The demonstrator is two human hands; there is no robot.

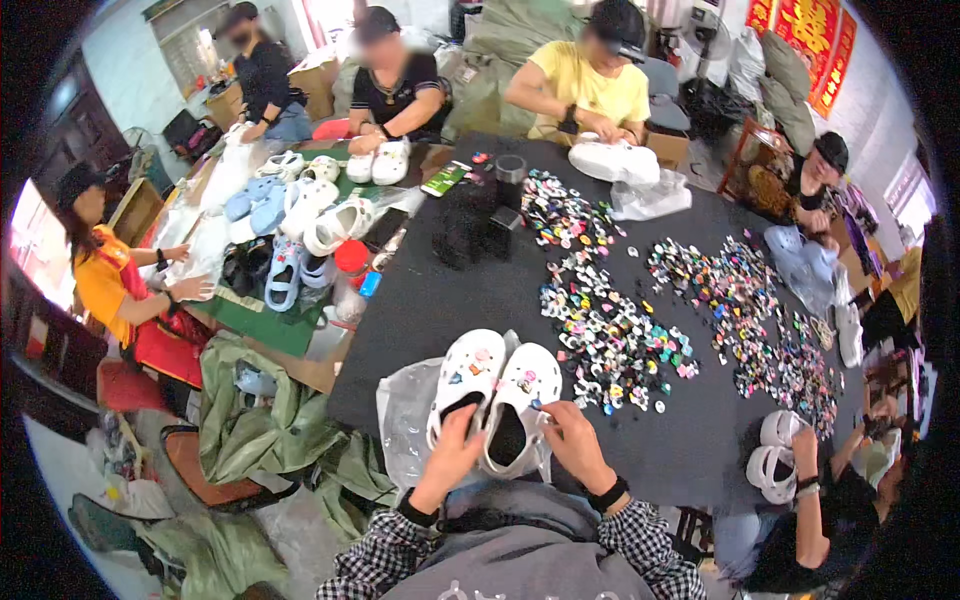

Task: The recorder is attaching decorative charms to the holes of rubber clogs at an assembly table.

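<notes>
A pair of white clogs [470, 365] with small coloured charms on their toes stands on the dark table in front of me, toes pointing away. My left hand [452, 462] grips the left clog at its opening, with the fingers partly inside. At the outer side of the right clog [522, 383] is my right hand [574, 440], its fingertips pinched on a small blue charm [537, 404] against the upper. A clear plastic bag [400, 415] lies under and beside the pair.
Several heaps of loose charms [620, 335] spread over the table's [430, 290] middle and right. Beyond them a person in yellow [590, 90] handles a white shoe. More clogs [285, 270] crowd the green-topped table at left. A green sack [250, 400] sits below it.
</notes>
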